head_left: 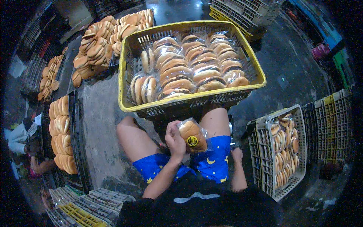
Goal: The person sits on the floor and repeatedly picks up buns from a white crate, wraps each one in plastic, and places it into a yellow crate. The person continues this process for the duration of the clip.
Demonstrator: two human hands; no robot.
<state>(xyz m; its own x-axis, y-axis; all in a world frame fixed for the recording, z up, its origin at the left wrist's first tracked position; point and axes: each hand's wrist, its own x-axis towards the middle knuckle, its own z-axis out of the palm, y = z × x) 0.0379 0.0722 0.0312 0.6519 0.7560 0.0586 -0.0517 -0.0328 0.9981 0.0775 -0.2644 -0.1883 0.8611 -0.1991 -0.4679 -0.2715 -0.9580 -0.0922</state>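
My left hand [175, 139] is closed on the edge of a bun in a clear plastic bag [192, 137], held up over my lap. A round yellow-and-black sticker shows on the bag's front. Low beside my right thigh, my right hand [237, 154] is curled closed, and what it grips, if anything, is hidden. A small pale object [232, 144] shows just above it. Right in front of my knees stands a yellow-rimmed crate [181, 103] with rows of bagged buns [175, 72], many with a dark filling.
Trays of unbagged buns [60, 128] stand at the left, with heaped buns [97, 47] at the far left. A pale crate of bagged buns [278, 195] is at my right. Stacked crates [242, 15] rise at the back. Another person [22, 138] is at the left edge.
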